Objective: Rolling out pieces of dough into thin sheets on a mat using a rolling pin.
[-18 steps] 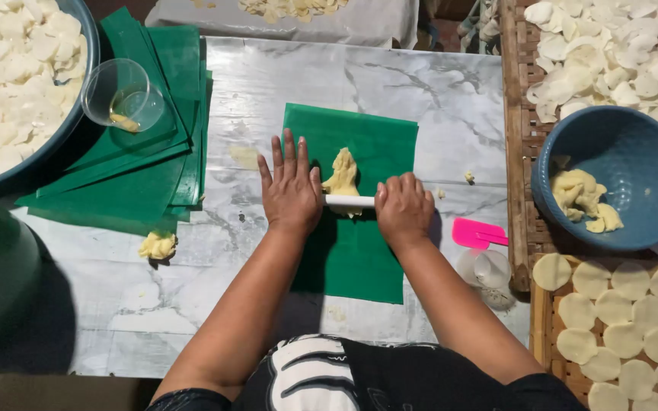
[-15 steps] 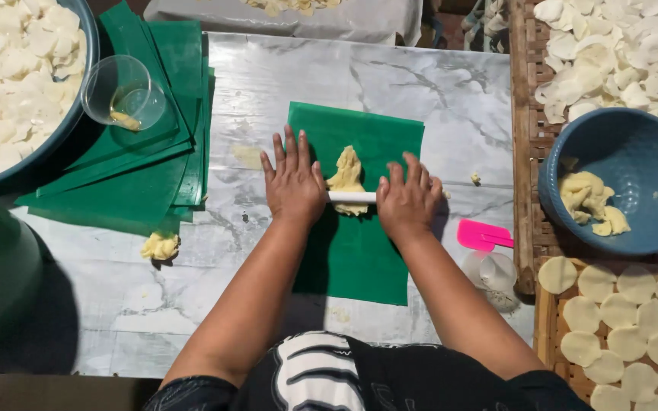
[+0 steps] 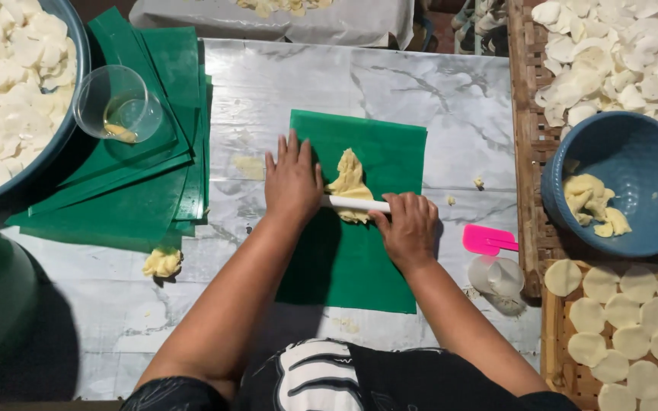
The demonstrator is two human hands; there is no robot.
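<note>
White roller (image 3: pixel 357 204) crosswise, left-right

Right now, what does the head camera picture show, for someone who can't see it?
Two hands, left hand and right hand, press a white roller over yellow dough on a green sheet. A blue bowl of dough sits at the right.

Blue bowl (image 3: pixel 649 164) w/ dough scraps, pink scraper (image 3: pixel 487 240), clear cup (image 3: pixel 116 103).

no packages, labels, signs or screens appear on the marble table, the green sheets, the bowls or the woven trays.
</note>
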